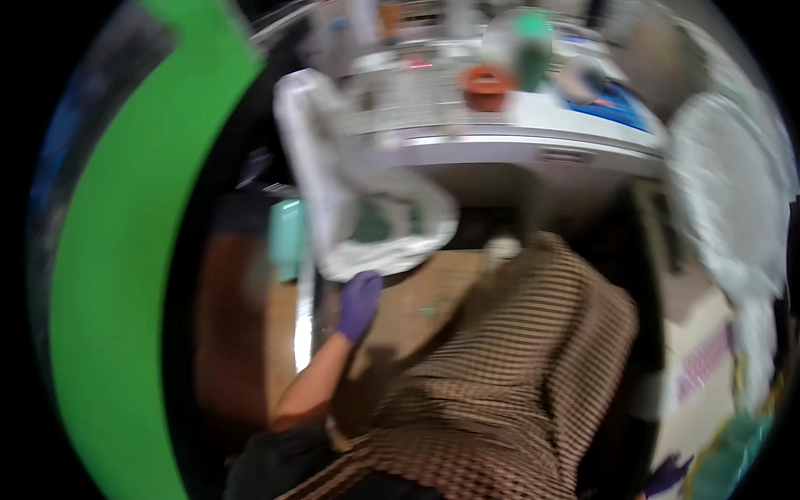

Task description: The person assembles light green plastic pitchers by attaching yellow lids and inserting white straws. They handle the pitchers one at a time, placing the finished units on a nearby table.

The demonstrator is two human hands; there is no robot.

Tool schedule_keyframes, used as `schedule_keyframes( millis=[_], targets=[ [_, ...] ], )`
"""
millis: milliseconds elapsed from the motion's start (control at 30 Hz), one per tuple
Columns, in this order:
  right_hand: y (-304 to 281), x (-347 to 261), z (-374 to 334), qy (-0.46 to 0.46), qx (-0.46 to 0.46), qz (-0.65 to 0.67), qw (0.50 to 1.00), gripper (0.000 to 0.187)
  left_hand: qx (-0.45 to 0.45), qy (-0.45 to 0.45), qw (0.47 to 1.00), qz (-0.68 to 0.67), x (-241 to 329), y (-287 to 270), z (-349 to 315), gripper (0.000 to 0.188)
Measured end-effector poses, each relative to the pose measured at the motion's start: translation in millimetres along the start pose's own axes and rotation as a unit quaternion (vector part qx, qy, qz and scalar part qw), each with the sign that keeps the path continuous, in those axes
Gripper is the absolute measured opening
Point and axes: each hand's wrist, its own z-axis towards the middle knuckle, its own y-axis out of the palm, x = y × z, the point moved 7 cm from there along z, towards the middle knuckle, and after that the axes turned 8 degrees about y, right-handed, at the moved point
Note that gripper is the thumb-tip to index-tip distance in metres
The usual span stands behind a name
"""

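Head view, motion-blurred. Your left hand (361,302) is clenched on the near edge of a white bag (337,192); dark green contents beyond those fingers, indistinct. Your right hand (667,475), cut by the frame, splays its fingers beside teal plastic (737,454), shape unclear.

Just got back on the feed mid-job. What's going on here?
The person's purple-gloved left hand is at the near edge of a white plastic bag, with something dark green showing inside; blur hides whether it grips. The right hand, fingers spread, is away at the lower right, near a translucent green bag. Ahead, an orange-red pot stands on a white table.
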Motion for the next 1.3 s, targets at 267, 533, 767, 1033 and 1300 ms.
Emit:
schedule_keyframes(
  millis=[267,533,767,1033,1300],
  targets=[
    [-58.3,-67.6,-4.9,-0.187,0.11,-0.017,0.976,0.033,0.446,-0.263,0.808,-0.281,-228.8,-238.9,-92.7,0.028],
    [-30.1,-96.1,-16.4,-0.175,0.055,-0.031,0.983,0.029,0.25,-0.42,0.872,0.032,-260.7,-275.8,-12.6,0.086],
    [-4.6,-33.2,-5.7,0.009,-0.123,0.03,0.992,0.044,0.501,-0.16,0.848,-0.056,-211.9,-263.7,54.2,0.05],
    [-142.0,-236.1,-7.4,-0.121,0.058,0.419,0.898,0.032,0.241,0.281,0.897,0.242,56.5,-238.4,33.9,0.015],
    [-297.2,-506.0,-204.4,-0.552,-0.153,0.555,0.603,0.046,-0.199,0.282,0.938,0.024,261.2,60.0,-18.5,0.077]
  ],
)
